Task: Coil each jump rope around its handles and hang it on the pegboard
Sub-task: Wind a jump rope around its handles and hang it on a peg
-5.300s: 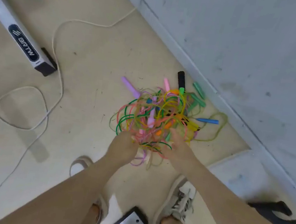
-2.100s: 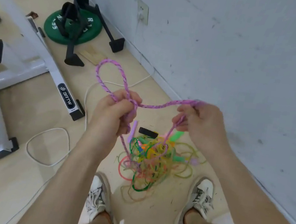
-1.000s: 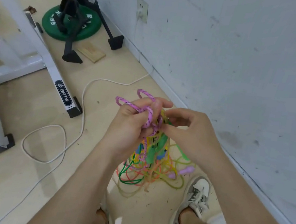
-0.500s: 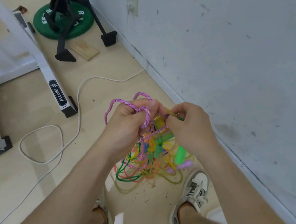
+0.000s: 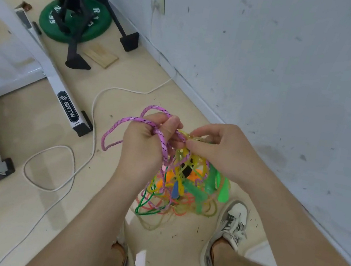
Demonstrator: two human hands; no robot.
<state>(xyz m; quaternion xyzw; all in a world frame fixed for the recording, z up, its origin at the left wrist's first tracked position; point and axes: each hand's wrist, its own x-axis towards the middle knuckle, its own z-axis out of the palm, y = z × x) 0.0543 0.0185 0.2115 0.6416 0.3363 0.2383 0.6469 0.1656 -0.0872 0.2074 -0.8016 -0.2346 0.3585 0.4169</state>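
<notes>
A pink braided jump rope (image 5: 126, 123) loops out to the left of my left hand (image 5: 144, 148), which grips several turns of it at chest height. My right hand (image 5: 219, 151) is just beside it, pinching a translucent yellow rope (image 5: 186, 157) that runs down from my fingers. Below both hands hangs a tangle of coloured jump ropes (image 5: 182, 188) with green, blue and orange handles, its lower loops lying on the floor. No pegboard is in view.
A grey wall (image 5: 293, 70) runs along the right. My two feet in grey sneakers (image 5: 230, 223) flank the tangle. A white power cable (image 5: 63, 161) snakes over the floor. A white machine frame (image 5: 48, 75), green weight plate (image 5: 50, 20) and black stand are at the left.
I rose from the floor pile with the pink rope. My hands came together over the last two seconds; the right hand now pinches the yellow rope, and the tangle hangs lifted.
</notes>
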